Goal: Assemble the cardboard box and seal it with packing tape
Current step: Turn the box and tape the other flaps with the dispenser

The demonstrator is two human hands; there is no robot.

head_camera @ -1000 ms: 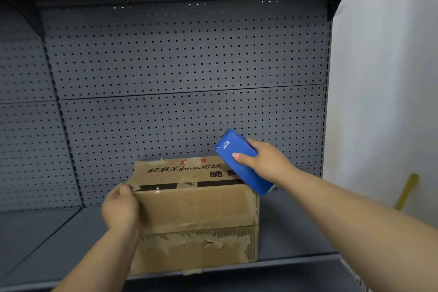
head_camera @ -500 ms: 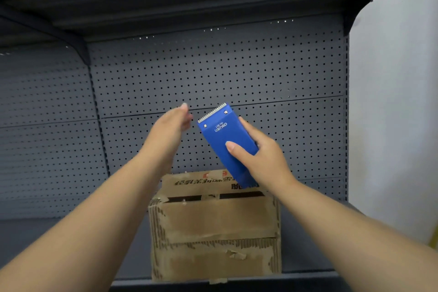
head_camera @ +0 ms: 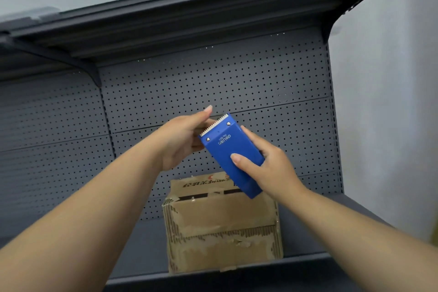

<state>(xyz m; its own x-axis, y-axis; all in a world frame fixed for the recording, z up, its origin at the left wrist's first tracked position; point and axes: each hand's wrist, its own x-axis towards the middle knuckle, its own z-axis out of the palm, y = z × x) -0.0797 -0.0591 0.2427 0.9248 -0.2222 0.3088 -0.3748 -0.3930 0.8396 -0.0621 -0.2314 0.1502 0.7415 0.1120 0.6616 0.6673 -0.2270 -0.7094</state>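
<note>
A worn brown cardboard box (head_camera: 222, 227) stands on the grey shelf, its top flaps folded over with a dark gap between them and torn paper on its front. Above it I hold a blue tape dispenser (head_camera: 231, 152) tilted, with its serrated metal blade pointing up and left. My right hand (head_camera: 267, 168) grips the dispenser's body from the right. My left hand (head_camera: 183, 140) reaches in behind the blade end, fingers at the toothed edge. The tape itself is hidden behind the dispenser.
The box sits near the front edge of a dark grey shelf (head_camera: 147, 251). A perforated back panel (head_camera: 213, 83) rises behind it and an upper shelf (head_camera: 189, 14) overhangs. A white wall (head_camera: 388, 102) stands to the right.
My left hand left the box's left corner, rose, and now touches the blade end of the dispenser. The right hand lifted the dispenser above the box. The view tilted upward.
</note>
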